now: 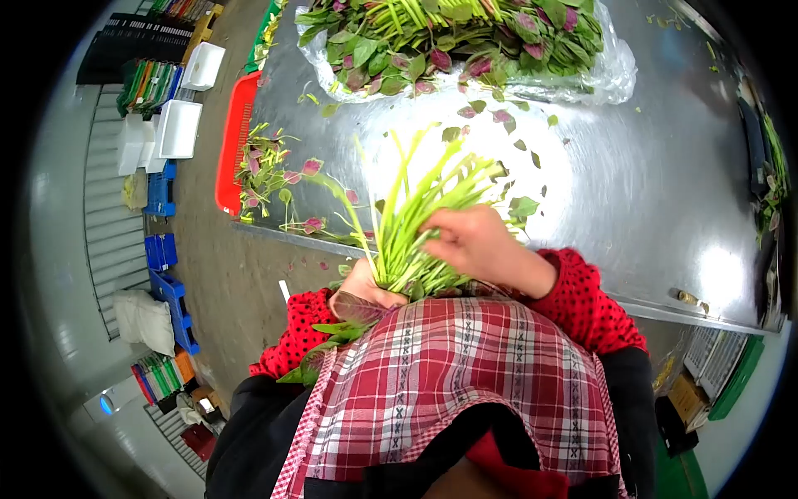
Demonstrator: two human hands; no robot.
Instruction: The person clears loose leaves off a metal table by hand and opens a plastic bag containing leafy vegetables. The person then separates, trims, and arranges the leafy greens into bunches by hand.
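A bunch of leafy greens (416, 212) with pale green stems points up and away from my body, its leaves hanging down by the apron. My left hand (366, 287) is wrapped round the lower part of the bunch. At the right side of the stems is my right hand (475, 241), its fingers curled in against them. Whether those fingers pinch a stem is hard to make out. Beyond the hands, a large pile of green and purple leaves (449, 50) lies on a clear plastic bag (611, 83).
A metal table (648, 183) spreads out before me, with loose leaves scattered on it. On its left edge stands a red basket (237, 141) beside stem scraps (264, 170). White tubs (179, 129) and blue crates (170, 291) stand along the left wall.
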